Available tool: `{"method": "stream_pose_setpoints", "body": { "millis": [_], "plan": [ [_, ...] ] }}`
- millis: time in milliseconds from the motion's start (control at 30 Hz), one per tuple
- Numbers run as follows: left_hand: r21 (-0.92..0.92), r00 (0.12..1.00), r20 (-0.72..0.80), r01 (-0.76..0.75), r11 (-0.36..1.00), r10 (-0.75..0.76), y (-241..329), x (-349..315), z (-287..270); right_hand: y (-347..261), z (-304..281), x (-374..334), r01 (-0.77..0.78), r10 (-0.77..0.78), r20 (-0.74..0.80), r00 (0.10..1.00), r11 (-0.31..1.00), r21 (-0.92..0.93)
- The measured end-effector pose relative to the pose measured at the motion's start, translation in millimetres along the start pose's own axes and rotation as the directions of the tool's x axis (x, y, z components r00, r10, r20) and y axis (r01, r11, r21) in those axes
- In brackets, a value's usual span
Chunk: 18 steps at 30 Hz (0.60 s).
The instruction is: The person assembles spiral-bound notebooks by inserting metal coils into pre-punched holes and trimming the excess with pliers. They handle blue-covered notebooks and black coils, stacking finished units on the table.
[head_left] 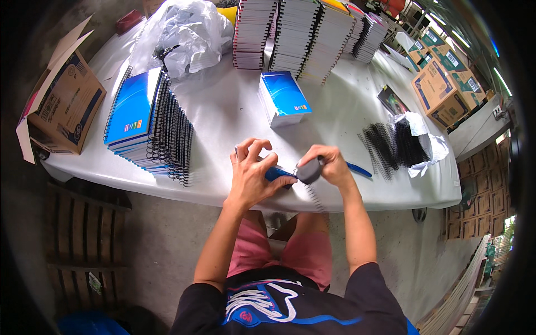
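One blue notebook (274, 173) is gripped in our left hand (249, 174); our right hand (331, 164) clasps a dark round tool (308, 172) beside it.

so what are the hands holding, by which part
Left hand: a blue notebook, thumb near its right end. Right hand: a dark round object, by its far right edge.

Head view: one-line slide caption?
Left hand holding a blue notebook, right hand gripping a round dark tool at its edge, a blurred coil nearby.
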<state>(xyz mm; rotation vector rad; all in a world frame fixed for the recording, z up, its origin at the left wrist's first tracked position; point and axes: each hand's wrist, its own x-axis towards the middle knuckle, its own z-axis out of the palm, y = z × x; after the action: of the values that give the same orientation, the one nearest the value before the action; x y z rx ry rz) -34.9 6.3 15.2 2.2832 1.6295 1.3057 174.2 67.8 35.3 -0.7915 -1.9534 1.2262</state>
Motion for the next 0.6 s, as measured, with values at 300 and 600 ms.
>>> {"method": "stream_pose_setpoints", "body": {
  "millis": [300,600],
  "plan": [
    [-0.070,0.999,-0.013,-0.039,0.997,0.039,-0.3,3.5,1.7,-0.5,1.1,-0.6,0.013,-0.023,-0.091,0.996,0.994,-0.105],
    [-0.095,0.997,-0.072,0.009,0.995,-0.016,-4.7,5.2,0.5,-14.4,15.9,-2.5,0.060,-0.040,-0.097,0.994,0.974,0.218]
  ]
}}
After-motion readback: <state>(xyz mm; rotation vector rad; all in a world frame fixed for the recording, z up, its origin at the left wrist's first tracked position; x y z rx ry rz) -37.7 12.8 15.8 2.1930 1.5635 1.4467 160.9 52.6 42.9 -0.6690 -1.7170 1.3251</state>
